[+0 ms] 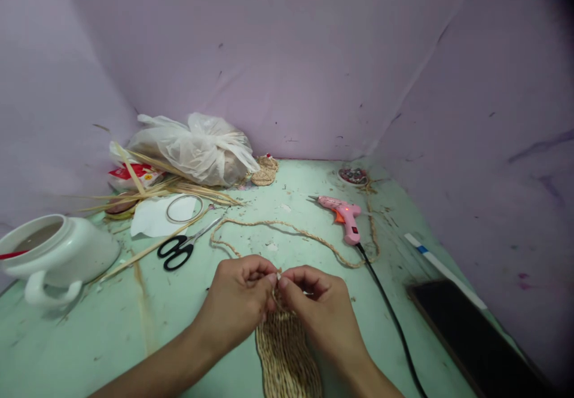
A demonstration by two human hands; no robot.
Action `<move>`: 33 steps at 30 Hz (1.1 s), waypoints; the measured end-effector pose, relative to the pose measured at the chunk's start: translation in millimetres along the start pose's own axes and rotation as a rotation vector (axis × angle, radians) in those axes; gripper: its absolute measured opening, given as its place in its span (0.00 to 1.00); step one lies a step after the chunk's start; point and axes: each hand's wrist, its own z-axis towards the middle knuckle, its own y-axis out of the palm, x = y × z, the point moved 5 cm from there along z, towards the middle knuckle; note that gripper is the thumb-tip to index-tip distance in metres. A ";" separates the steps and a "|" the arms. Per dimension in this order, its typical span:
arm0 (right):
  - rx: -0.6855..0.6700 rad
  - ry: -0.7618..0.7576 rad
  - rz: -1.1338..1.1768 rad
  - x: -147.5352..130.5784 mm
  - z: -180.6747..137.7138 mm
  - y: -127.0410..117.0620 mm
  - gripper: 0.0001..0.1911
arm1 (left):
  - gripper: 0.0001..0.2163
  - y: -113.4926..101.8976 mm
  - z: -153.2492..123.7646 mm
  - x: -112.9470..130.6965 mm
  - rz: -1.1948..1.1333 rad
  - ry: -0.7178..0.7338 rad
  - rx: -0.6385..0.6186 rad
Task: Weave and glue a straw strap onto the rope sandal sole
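Observation:
A long woven straw piece (289, 359) made of rows of twisted cord lies in front of me, its near end running out of view at the bottom. At its far end my left hand (240, 299) is closed in a pinch. Facing it, my right hand (325, 308) pinches the same end, thumb tips nearly touching, with a tiny pale bit showing between the fingers. What exactly each fingertip grips is partly hidden. Beyond the hands a twisted straw cord (287, 224) loops across the table toward the right.
Black-handled scissors (183, 248) and a white pot (67, 248) are on the left. A pink glue gun (345, 216) with a black cable stands at right, near a dark phone (470, 332) and a white stick (443, 269). Behind are a plastic bag (197, 147), straw strips (197, 192) and a small dish (353, 175).

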 end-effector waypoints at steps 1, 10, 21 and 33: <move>-0.002 -0.011 -0.010 0.0 -0.7 0.1 0.07 | 0.06 0.2 -0.8 1.8 -0.004 -0.007 -0.007; -0.020 -0.200 -0.129 -6.7 -5.6 -0.7 0.08 | 0.08 -2.7 -2.7 4.6 0.019 -0.014 -0.073; -0.003 -0.263 -0.212 -14.9 -7.6 -1.8 0.08 | 0.05 0.4 -2.2 5.5 -0.122 -0.059 -0.138; -0.002 -0.254 -0.243 -14.4 -8.6 -1.0 0.09 | 0.05 1.2 -4.5 5.6 -0.056 -0.034 -0.098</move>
